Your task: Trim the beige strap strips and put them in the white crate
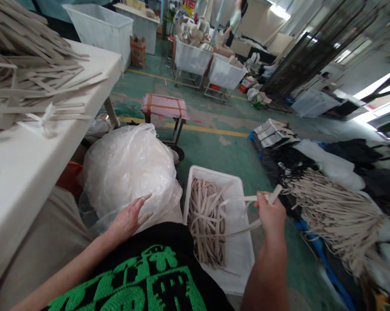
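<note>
My right hand (272,216) is closed on a beige fabric strap (247,227) above the right side of a white plastic bin (240,263). A short end of the strap sticks out past my fingers, and lengths of it trail left toward a heap of similar straps (208,216) in the bin. My left hand (128,220) is held low beside a big clear plastic bag (133,160), fingers stretched out and nothing in them. Whether it touches the bag I cannot tell.
Bundled beige strips (26,77) lie on the white table (100,82) at left. A pink-topped stool (165,106) stands ahead. More straps (334,216) are piled on a pallet at right. Farther back are wheeled bins (193,58) and a person (235,23).
</note>
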Demonstrator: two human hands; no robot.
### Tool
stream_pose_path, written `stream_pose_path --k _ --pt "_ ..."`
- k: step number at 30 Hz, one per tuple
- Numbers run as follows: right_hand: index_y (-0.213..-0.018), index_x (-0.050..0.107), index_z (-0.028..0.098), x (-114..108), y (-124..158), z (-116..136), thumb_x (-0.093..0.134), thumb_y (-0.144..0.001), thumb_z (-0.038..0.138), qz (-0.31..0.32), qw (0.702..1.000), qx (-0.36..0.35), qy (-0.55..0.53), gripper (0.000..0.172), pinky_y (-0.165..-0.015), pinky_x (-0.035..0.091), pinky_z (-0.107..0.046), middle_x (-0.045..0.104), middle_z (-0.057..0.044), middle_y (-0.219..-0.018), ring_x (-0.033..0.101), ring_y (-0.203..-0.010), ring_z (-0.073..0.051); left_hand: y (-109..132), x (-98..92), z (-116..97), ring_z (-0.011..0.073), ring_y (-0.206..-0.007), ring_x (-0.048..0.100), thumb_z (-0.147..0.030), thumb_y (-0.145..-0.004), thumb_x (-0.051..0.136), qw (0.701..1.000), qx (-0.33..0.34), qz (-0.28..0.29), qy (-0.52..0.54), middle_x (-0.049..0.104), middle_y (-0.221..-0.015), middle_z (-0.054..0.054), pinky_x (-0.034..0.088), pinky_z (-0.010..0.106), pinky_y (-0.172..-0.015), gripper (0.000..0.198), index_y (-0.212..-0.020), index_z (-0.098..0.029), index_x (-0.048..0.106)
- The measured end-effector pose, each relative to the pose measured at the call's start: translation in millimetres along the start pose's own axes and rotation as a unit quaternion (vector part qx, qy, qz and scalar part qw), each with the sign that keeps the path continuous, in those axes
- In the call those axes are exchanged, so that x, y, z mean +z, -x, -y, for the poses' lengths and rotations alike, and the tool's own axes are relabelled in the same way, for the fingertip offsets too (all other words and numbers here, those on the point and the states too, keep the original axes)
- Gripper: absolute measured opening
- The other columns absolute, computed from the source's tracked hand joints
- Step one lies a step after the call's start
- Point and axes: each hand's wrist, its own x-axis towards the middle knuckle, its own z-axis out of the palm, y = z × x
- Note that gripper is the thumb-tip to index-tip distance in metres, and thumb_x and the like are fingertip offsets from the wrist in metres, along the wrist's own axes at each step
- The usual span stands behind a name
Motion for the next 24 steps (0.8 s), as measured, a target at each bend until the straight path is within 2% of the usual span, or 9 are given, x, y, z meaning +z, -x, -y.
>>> stream_pose_path --k 3,6,8,12,15,17,20,22,24 --pt "-0.118 0.064 0.009 19.4 0.7 -11.2 0.065 -0.071 0.053 0.031 0.999 0.029 0.009 0.065 -0.058 0.043 -0.031 0.063 -0.001 -0.057 0.058 -0.058 -0.021 0.6 -1.2 0.1 0.0264 -0.109 0.066 -0.05 -0.093 0.048 1.0 -0.009 0.005 0.014 0.062 -0.13 0.014 0.052 0.043 -0.095 0.056 -0.142 -0.024 0.04" --pt "-0.131 0.056 0.01 37.6 16.1 5.4 0.063 -0.075 0.057 0.127 0.982 0.05 -0.132 0.073 -0.048 0.039 -0.026 0.059 0.002 -0.057 0.048 -0.046 -0.014 -0.7 -4.2 -3.4 0.0266 -0.108 0.067 -0.05 -0.093 0.048 0.999 -0.028 0.006 0.035 0.062 -0.129 0.013 0.052 0.045 -0.094 0.055 -0.14 -0.023 0.042" --pt "-0.13 0.056 0.009 49.1 30.2 29.7 0.063 -0.077 0.059 0.235 0.937 0.037 -0.256 0.073 -0.041 0.033 -0.022 0.055 0.005 -0.053 0.04 -0.042 -0.01 -2.9 -6.9 -9.4 0.027 -0.107 0.067 -0.05 -0.091 0.049 0.998 -0.033 0.008 0.055 0.062 -0.13 0.013 0.053 0.045 -0.094 0.054 -0.138 -0.024 0.045" --pt "-0.123 0.058 0.012 78.5 64.1 93.0 0.064 -0.082 0.059 0.454 0.787 -0.004 -0.417 0.062 -0.037 0.026 -0.019 0.051 0.007 -0.05 0.032 -0.037 -0.006 -7.7 -13.2 -32.7 0.0276 -0.113 0.063 -0.051 -0.087 0.058 0.991 -0.009 0.054 0.124 0.061 -0.133 0.013 0.049 0.046 -0.098 0.061 -0.14 -0.024 0.044" --pt "-0.115 0.061 0.015 108.7 95.7 140.4 0.065 -0.083 0.057 0.541 0.692 -0.004 -0.478 0.053 -0.035 0.024 -0.017 0.049 0.009 -0.047 0.029 -0.034 -0.005 -10.5 -13.4 -55.7 0.0302 -0.119 0.058 -0.054 -0.076 0.071 0.974 0.026 0.091 0.205 0.059 -0.135 0.014 0.045 0.046 -0.102 0.077 -0.142 -0.023 0.044" --pt "-0.11 0.063 0.016 128.6 116.9 167.3 0.066 -0.083 0.055 0.561 0.654 0.005 -0.508 0.048 -0.035 0.025 -0.017 0.047 0.009 -0.046 0.028 -0.034 -0.004 -12.5 -9.0 -68.4 0.0311 -0.118 0.057 -0.054 -0.07 0.077 0.953 0.045 0.112 0.278 0.06 -0.135 0.013 0.045 0.046 -0.102 0.082 -0.139 -0.021 0.048" --pt "-0.105 0.065 0.016 151.7 139.8 194.2 0.069 -0.084 0.049 0.58 0.617 0.021 -0.531 0.04 -0.036 0.029 -0.016 0.047 0.009 -0.047 0.027 -0.035 -0.003 -15.8 0.9 -76.8 0.0281 -0.105 0.063 -0.057 -0.077 0.069 0.911 0.025 0.123 0.393 0.069 -0.118 0.012 0.049 0.041 -0.095 0.061 -0.122 -0.015 0.062" --pt "-0.106 0.065 0.016 162.0 147.0 200.9 0.072 -0.082 0.045 0.603 0.599 0.011 -0.527 0.038 -0.039 0.035 -0.016 0.052 0.008 -0.052 0.03 -0.036 -0.003 -16.8 5.0 -75.2 0.0255 -0.096 0.065 -0.059 -0.084 0.06 0.895 -0.011 0.099 0.435 0.073 -0.104 0.011 0.05 0.038 -0.09 0.051 -0.106 -0.013 0.068" --pt "-0.112 0.064 0.017 169.7 150.2 199.0 0.075 -0.08 0.044 0.645 0.581 -0.008 -0.496 0.043 -0.045 0.041 -0.017 0.062 0.004 -0.063 0.041 -0.04 -0.003 -15.9 4.5 -70.5 0.0242 -0.089 0.065 -0.061 -0.085 0.056 0.885 -0.039 0.079 0.458 0.073 -0.093 0.01 0.05 0.037 -0.087 0.051 -0.093 -0.013 0.071"
